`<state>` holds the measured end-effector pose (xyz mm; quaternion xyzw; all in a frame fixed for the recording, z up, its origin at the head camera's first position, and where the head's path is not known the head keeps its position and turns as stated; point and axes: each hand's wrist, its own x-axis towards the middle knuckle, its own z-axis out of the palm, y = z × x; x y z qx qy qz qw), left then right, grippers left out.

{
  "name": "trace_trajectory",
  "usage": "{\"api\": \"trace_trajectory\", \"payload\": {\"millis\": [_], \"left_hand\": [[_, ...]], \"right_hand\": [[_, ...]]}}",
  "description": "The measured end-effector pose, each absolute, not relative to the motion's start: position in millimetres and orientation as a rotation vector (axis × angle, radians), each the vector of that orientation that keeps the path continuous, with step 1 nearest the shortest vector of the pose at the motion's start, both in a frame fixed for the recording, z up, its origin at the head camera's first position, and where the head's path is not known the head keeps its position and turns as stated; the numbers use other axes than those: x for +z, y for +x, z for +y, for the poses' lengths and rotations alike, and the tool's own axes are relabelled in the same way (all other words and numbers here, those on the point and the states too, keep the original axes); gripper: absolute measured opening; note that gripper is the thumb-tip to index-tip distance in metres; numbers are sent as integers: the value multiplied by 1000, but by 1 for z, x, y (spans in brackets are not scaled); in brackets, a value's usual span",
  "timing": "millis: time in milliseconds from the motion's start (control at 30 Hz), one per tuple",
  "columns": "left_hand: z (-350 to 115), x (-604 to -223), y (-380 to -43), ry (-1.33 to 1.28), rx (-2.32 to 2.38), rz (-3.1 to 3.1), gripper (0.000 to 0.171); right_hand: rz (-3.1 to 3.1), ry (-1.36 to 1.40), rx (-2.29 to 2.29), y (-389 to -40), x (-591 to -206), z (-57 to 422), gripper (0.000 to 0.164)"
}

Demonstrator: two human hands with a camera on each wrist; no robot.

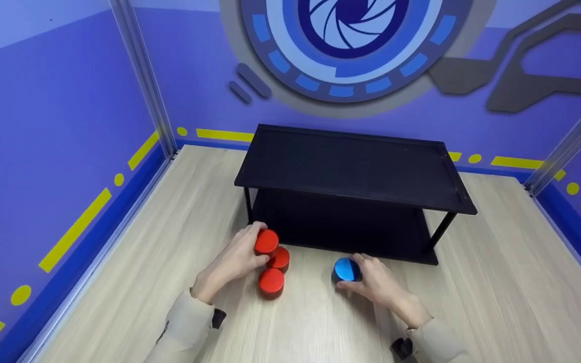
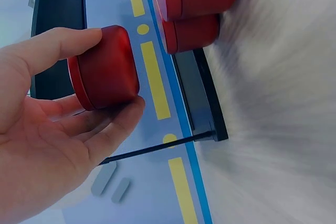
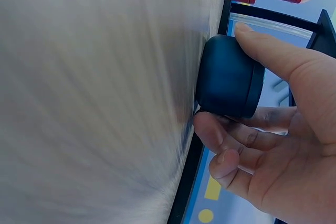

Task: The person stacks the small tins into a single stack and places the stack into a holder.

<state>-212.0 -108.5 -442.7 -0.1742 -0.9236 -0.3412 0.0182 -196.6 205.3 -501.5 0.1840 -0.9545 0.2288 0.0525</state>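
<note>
My left hand (image 1: pixel 235 258) grips a round red tin (image 1: pixel 266 242) between thumb and fingers. In the left wrist view this tin (image 2: pixel 107 69) is held up off the table. Close by it, two more red tins stand on the table: one (image 1: pixel 281 258) nearer the shelf, the other (image 1: pixel 271 283) in front. My right hand (image 1: pixel 380 283) holds a round blue tin (image 1: pixel 345 270), thumb on one side and fingers on the other. In the right wrist view the blue tin (image 3: pixel 228 77) is upright at the tabletop; whether it touches cannot be told.
Behind both hands stands a black two-tier shelf (image 1: pixel 351 166) on thin posts, its lower tier (image 1: pixel 341 222) close to the blue tin. Blue printed panels (image 1: pixel 68 126) wall in the wooden table (image 1: pixel 502 282) at the back and sides.
</note>
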Motion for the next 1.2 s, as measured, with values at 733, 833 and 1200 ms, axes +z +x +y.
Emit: {"api": "trace_trajectory", "payload": {"millis": [733,833,1200], "left_hand": [[-88,-440,-214,-607,-1062,-2917,55],[-86,-439,-214,-630,-1094,-2908,55],[-75,-437,-216,-701,-1075,-2896,57]], "right_hand": [[-2927,530,740,-197,-501,205,64],[-2920,537,736,-196,-501,205,63],[-2907,569,721,-197,-501,206,62]]}}
